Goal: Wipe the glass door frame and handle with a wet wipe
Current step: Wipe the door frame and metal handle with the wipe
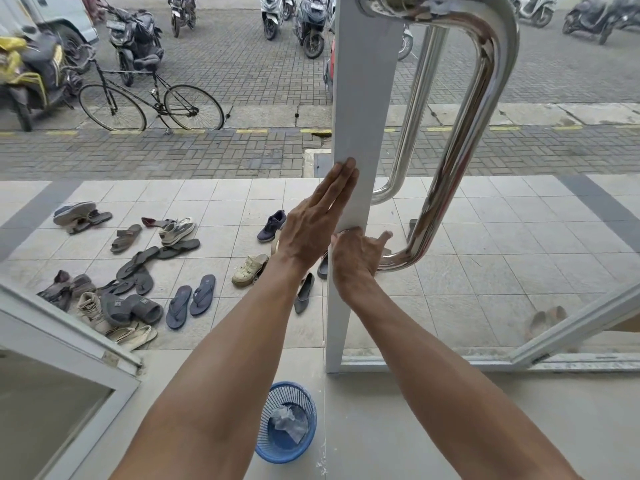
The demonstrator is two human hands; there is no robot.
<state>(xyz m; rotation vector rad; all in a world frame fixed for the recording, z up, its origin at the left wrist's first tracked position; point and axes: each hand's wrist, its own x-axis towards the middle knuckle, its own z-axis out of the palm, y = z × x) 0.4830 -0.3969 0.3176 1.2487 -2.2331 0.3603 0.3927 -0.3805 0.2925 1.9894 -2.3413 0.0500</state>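
Note:
The white door frame [363, 98] stands upright in the middle, with a chrome U-shaped handle [464, 133] on its right side. My left hand [318, 216] lies flat against the frame's left edge, fingers straight and together, pointing up. My right hand [356, 258] is on the frame where the handle's lower end joins it. Its thumb sticks out to the right and its fingers curl in out of sight. No wet wipe shows in either hand. Anything under the right palm is hidden.
A blue mesh basket [265, 414] with crumpled wipes stands on the floor below my arms. Another door frame [86, 341] angles in at lower left. Many sandals and shoes [138, 271] lie on the tiles outside. A bicycle [149, 102] and motorbikes are parked beyond.

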